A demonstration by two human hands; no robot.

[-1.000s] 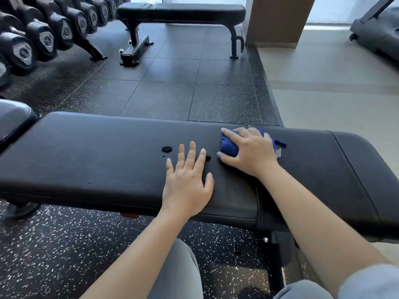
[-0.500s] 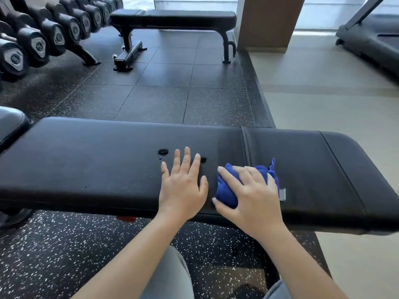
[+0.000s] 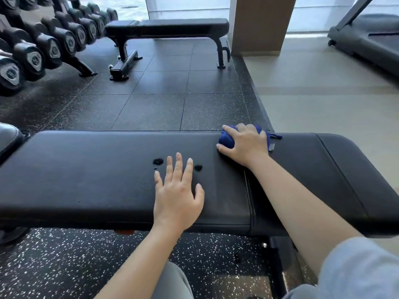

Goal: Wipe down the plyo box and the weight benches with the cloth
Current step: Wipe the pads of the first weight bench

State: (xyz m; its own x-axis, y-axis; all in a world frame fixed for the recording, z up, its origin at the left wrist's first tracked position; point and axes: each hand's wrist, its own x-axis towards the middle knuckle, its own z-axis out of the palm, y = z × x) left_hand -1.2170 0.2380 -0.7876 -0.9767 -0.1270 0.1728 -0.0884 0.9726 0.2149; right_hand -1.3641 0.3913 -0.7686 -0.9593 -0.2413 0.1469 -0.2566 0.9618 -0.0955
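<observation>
Farther across bench [image 3: 86,169] now, cloth [image 3: 225,141] in right hand [image 3: 246,144]

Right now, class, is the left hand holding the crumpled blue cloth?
No, the right hand grips the blue cloth; the left hand lies flat on the black padded bench.

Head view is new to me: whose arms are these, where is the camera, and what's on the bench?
No machine here: the camera sits on a person's head, looking down at their own hands. The left hand lies flat on a black weight bench. The right hand grips a bunched blue cloth at the bench's far edge. Two dark spots mark the pad beside the left fingertips. Behind stand a second bench, a dumbbell rack and a treadmill.
</observation>
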